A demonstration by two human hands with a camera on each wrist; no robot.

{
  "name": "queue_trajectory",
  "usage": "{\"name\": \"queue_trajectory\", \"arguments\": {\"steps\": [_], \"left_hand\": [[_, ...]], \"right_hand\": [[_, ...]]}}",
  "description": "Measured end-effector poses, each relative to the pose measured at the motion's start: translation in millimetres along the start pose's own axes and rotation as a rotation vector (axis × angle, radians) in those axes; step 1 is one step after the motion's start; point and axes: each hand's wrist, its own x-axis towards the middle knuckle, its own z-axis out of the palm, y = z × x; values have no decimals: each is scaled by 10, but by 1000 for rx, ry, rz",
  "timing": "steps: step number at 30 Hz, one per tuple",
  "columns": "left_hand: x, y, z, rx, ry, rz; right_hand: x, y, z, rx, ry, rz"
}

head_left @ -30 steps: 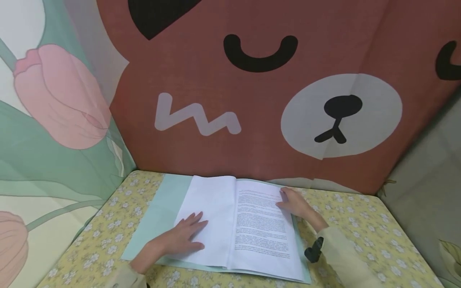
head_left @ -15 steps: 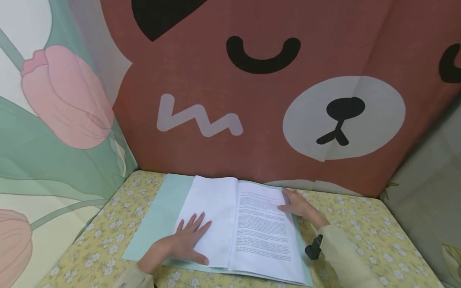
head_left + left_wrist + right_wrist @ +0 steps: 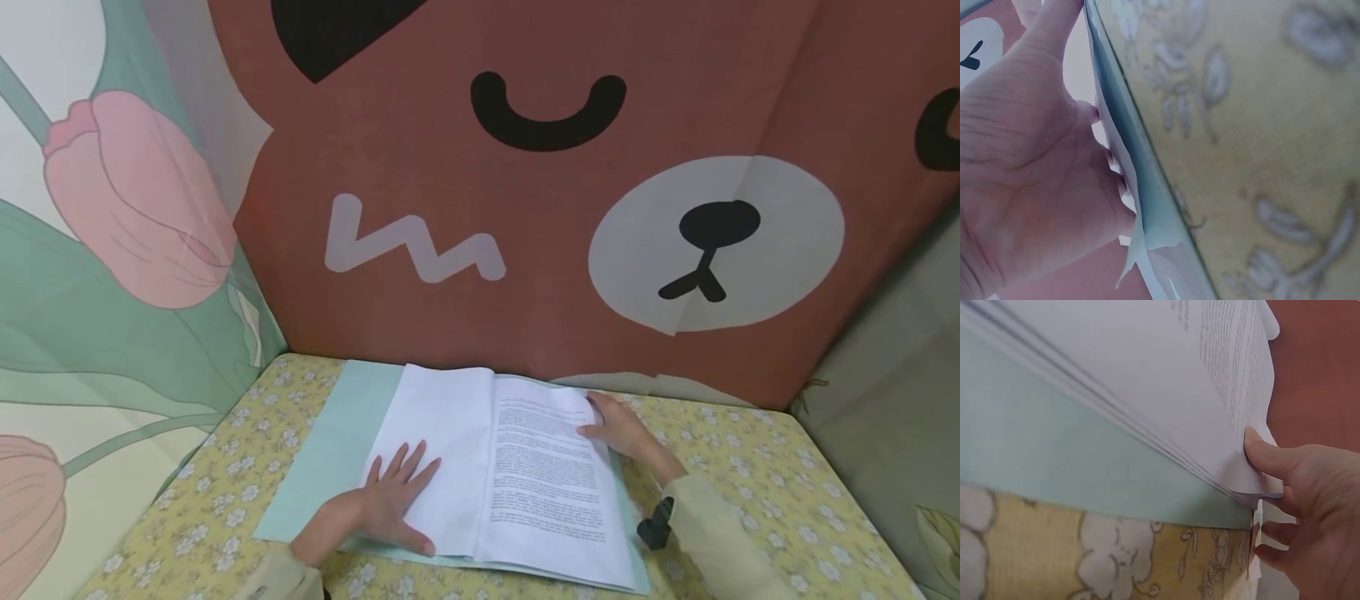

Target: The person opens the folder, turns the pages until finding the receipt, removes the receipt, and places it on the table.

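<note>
Folder: the pale green folder (image 3: 337, 421) lies spread at the lower middle of the head view, on the flowered tablecloth (image 3: 720, 483).
Blank page: the blank page (image 3: 450, 417) is left of the fold, the left hand (image 3: 393, 502) resting on it with fingers fanned out, gripping nothing.
Printed page: the printed page (image 3: 547, 483) is right of the fold; the right hand (image 3: 621, 427) pinches its upper right corner, thumb on top.
Risk at the corner: a tight pinch or sideways pull could crease or tear the paper; several layered edges could let more than one sheet be caught.
Risk at left: a sliding palm might drag or wrinkle the blank page.
Hard to make out: the print is too small to read; how many sheets are pinched is unclear; the left fingertips are hidden in the left wrist view.
</note>
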Motion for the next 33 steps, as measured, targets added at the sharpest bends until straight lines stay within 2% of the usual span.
{"name": "queue_trajectory", "arguments": {"steps": [13,18,21,23,27,30,33], "left_hand": [[0,19,-10,-6,0,-1],[-4,16,-19,-11,2,-2],[-16,29,-32,-4,12,6],[-23,45,-45,5,19,13],[-23,61,-59,8,23,17],[-23,48,-42,0,30,18],[-64,81,-45,-14,51,15]], "right_hand": [[-11,-97,39,75,112,-42],[-13,-144,-1,152,164,-49],[-40,-188,-76,219,205,-4],[-61,-227,-145,284,238,61],[-94,-280,-275,490,276,192],[-120,-303,-346,623,256,236],[-143,-315,-385,676,207,248]]}}
